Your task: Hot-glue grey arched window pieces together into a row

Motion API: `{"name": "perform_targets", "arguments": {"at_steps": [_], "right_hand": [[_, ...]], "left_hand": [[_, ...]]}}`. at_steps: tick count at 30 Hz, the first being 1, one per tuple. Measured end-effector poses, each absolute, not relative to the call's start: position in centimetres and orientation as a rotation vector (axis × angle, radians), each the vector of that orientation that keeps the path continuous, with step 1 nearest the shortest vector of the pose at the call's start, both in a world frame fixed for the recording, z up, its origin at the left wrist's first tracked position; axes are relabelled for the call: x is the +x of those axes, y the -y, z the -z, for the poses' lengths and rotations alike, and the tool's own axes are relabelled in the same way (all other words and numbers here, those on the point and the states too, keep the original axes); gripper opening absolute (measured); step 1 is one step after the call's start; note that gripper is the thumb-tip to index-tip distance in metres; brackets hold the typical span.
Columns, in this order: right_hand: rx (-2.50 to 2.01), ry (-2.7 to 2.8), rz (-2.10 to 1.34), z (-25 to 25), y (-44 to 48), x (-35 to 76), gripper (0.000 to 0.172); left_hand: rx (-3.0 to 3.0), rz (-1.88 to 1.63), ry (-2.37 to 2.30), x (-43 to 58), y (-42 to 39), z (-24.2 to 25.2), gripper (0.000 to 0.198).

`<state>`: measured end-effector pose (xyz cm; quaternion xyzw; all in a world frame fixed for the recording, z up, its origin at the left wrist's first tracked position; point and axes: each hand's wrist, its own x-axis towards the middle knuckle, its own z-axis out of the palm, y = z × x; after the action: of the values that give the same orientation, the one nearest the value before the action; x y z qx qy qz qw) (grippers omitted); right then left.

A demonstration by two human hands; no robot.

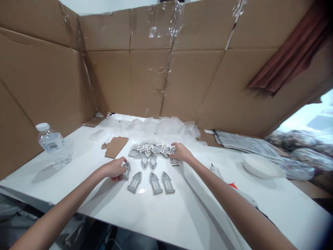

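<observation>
- Grey arched-window cutouts (156, 183) lie between the hands, toward the onlooker, long axes pointing away, nearer the left hand.
- Left hand (113, 168) narrows on 1 cutout (126, 171), grip unclear.
- Right hand (182, 152) spreads, touching a printed pile (152, 150).

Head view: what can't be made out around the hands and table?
All in the head view:
- Left hand: hides part of a gray arched piece; any grip is unclear.
- Right hand: covers the edge of the pile of printed pieces; whether it holds one is unclear.
- Pile: overlap hides the lower pieces; print too small.
- Water bottle label: too small to read.
- Red item: right forearm partly hides it; kind unclear.
</observation>
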<state>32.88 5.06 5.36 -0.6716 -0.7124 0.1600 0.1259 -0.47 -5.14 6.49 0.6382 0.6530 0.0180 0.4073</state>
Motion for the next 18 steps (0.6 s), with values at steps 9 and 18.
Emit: {"name": "perform_targets", "arguments": {"at_steps": [9, 18], "right_hand": [[-1.567, 1.905, -1.199, -8.0, 1.6, 33.8, 0.052], [-1.431, 1.909, -1.296, -5.4, 5.2, 36.0, 0.034]], "left_hand": [[1.789, 0.037, -1.608, -0.3, 4.9, -6.5, 0.053], [1.868, 0.100, -1.560, 0.9, 4.5, -6.3, 0.039]]}}
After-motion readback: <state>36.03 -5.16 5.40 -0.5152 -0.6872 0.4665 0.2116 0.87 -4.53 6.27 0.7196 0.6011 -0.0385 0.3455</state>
